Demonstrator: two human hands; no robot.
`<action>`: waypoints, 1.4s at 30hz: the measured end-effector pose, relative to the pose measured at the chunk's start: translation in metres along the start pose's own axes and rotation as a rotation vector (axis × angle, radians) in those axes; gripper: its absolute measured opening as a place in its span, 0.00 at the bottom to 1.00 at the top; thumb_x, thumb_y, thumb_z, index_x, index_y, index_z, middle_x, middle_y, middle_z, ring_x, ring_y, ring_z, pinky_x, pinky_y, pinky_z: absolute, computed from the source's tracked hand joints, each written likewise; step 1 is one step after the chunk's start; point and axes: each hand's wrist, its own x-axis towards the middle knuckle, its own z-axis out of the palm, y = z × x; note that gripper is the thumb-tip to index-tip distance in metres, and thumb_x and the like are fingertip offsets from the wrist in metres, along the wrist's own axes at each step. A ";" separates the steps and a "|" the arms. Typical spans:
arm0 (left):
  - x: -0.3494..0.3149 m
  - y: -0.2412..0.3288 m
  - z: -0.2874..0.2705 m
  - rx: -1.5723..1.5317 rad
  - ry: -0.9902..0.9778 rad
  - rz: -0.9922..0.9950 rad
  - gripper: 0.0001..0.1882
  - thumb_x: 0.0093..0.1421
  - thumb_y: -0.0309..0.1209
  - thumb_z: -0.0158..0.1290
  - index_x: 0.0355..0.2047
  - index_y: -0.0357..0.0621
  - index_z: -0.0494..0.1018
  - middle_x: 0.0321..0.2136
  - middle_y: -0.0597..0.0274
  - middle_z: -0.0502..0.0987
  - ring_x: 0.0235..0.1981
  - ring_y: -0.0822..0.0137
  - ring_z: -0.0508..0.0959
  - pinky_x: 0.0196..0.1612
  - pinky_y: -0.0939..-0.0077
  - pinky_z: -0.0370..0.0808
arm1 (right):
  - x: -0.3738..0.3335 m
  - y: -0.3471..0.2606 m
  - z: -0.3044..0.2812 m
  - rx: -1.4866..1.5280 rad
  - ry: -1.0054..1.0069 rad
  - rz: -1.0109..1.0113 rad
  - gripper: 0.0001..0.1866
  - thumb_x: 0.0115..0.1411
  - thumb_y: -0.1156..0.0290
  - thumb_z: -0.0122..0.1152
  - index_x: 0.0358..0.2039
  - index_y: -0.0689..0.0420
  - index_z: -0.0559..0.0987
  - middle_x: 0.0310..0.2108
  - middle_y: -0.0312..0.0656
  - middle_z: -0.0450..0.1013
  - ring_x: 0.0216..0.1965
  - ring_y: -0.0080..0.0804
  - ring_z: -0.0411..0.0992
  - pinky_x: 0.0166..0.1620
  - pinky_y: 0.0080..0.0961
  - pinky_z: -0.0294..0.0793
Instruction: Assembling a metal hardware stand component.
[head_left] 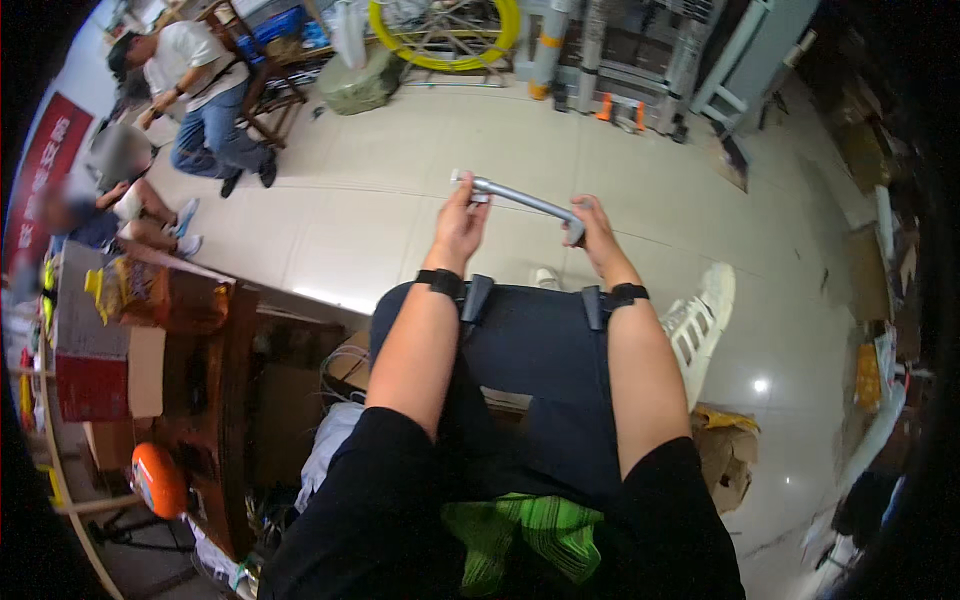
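A silver-grey metal bar [525, 199] spans the gap between the two sets of fingers, slanting so that its right end sits lower in the view than its left. The fingers of the left hand [460, 228] are clamped on its left end, where a short pale tip juts out past them. The fingers of the right hand [602, 240] are closed around the other end, with a grey end piece [574, 234] showing just beside them; its exact shape is too small to tell.

Just behind the fingers, each wrist wears a black band. Nearer the body lie dark trousers [540, 335], and a white shoe [703, 325] shows to the right of the right fingers, with a crumpled brown bag [728, 462] near it. Pale floor tiles [400, 180] stretch beneath and beyond the fingers.

Well ahead of them stand a yellow coil [445, 66] and a green round bundle [360, 88]. Far to the left of the left fingers, a person in a white top [200, 55] sits.
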 end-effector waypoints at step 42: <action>-0.013 0.004 0.018 0.101 0.087 0.007 0.06 0.56 0.32 0.53 0.31 0.47 0.67 0.27 0.71 0.72 0.31 0.74 0.72 0.39 0.75 0.71 | -0.006 -0.012 -0.005 -0.016 0.050 -0.089 0.18 0.54 0.57 0.54 0.40 0.54 0.65 0.22 0.37 0.65 0.18 0.21 0.65 0.22 0.16 0.65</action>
